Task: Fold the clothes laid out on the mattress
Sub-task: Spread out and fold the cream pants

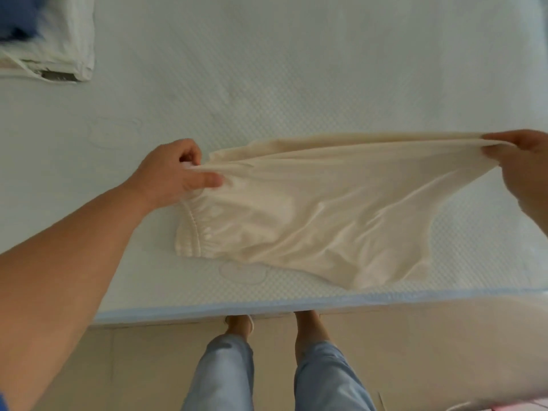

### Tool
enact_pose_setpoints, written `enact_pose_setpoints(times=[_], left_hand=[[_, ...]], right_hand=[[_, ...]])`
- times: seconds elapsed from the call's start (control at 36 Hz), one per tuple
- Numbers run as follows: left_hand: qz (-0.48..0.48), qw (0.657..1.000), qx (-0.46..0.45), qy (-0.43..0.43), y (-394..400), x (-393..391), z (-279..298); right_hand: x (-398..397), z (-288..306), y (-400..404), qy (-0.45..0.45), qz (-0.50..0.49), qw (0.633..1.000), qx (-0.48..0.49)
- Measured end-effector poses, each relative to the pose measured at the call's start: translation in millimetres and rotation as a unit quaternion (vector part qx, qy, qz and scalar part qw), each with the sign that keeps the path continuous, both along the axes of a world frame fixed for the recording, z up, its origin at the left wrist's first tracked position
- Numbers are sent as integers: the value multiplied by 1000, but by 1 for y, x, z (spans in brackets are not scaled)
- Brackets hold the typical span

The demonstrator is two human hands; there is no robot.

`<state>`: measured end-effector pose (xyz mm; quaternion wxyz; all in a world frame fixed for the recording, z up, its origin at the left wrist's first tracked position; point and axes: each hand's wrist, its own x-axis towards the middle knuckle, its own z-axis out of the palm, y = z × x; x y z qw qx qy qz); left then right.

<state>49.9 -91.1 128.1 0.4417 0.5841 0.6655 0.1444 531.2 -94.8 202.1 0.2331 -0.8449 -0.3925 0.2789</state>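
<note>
A cream garment with a gathered elastic band at its left end is stretched across the near part of the white mattress. My left hand grips the top of its left end beside the elastic band. My right hand pinches its right end at the frame's right edge. The upper edge runs taut between my hands and is lifted, while the lower part hangs down onto the mattress.
A stack of folded clothes, white with a blue piece on top, lies at the far left corner. The mattress's blue-trimmed front edge runs just below the garment. My legs in light blue trousers stand on the beige floor.
</note>
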Motion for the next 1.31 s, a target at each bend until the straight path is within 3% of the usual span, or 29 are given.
enact_pose_setpoints(times=[0.08,0.25,0.33,0.5,0.67,0.75,0.89,1.03,1.17,1.31], left_hand=[[-22,999,-33,-3,-15,-12,43],[-209,966,-51,142,-31,-32,113],[-252,947,-49,192,-41,-39,134],[-81,994,-59,45,-62,-57,165],[-18,994,-108,-13,-63,-72,171],[-3,992,-126,2,-42,-71,160],[-13,978,-106,179,7,-57,99],[41,939,-32,340,50,-45,22],[126,919,6,374,89,-30,-24],[146,907,7,396,116,-23,-50]], right_hand=[[-3,30,-22,22,0,1000,15],[-16,94,-54,64,-8,998,13],[-22,120,-60,83,-15,996,-2],[-25,150,-75,78,15,997,-12],[-23,157,-80,148,-9,989,-28],[-27,140,-54,155,-12,986,-59],[-47,69,9,81,15,991,-109],[-60,-23,86,3,39,995,-93],[-69,-84,151,6,42,996,-75],[-66,-119,188,-5,68,995,-67]])
